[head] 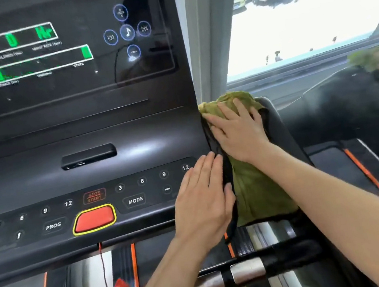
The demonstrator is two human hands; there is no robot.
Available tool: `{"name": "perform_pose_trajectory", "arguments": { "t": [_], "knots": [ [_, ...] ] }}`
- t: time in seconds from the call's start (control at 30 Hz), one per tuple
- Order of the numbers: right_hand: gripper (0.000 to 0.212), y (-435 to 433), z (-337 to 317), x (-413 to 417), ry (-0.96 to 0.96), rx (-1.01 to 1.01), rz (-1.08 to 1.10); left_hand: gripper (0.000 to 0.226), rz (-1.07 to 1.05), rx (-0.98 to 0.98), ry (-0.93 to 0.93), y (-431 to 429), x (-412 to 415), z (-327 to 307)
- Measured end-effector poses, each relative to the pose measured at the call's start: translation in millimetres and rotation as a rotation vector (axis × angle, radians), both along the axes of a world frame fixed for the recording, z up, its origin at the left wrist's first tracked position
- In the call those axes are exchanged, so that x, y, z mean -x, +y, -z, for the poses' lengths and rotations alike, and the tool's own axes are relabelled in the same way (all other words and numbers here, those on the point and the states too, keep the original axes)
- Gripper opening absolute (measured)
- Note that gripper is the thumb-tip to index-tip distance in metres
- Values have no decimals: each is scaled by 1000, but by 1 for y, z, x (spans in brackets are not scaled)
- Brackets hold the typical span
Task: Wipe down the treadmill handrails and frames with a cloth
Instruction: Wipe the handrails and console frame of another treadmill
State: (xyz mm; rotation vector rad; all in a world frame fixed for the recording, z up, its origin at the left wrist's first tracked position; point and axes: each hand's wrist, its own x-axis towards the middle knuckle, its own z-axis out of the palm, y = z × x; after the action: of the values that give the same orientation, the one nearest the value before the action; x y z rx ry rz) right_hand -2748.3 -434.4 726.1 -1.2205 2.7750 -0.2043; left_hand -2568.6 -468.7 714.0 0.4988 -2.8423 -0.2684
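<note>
An olive-green cloth point(258, 189) is draped over the right side frame point(281, 125) of the treadmill console point(85, 138). My right hand point(238, 131) lies flat on the upper part of the cloth, fingers straight, pressing it against the frame. My left hand point(203, 199) rests flat on the console's right edge beside the cloth, fingers straight and together, covering part of the button panel. A front handrail point(248, 271) with silver pulse sensors crosses below both forearms.
The red stop button point(94, 219) with a yellow rim sits left of my left hand. A red safety cord point(103, 272) hangs below it. A second black treadmill point(349, 106) stands to the right, under a bright window point(300, 18).
</note>
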Motion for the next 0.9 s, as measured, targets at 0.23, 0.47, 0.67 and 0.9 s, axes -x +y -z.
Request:
{"name": "perform_pose_trajectory", "arguments": {
  "t": [0.23,0.47,0.67,0.9],
  "knots": [
    [55,70,-6,-58,29,-165,6,45,18,35,17,10,33,-14],
    [53,8,1,16,13,-151,-37,62,-43,43,-148,4,59,-11],
    [48,1,0,29,9,-78,81,59,-4,168,-220,-2,77,-12],
    [69,72,-6,6,-91,-151,422,68,201,145,-391,29,72,-11]
  ]
}}
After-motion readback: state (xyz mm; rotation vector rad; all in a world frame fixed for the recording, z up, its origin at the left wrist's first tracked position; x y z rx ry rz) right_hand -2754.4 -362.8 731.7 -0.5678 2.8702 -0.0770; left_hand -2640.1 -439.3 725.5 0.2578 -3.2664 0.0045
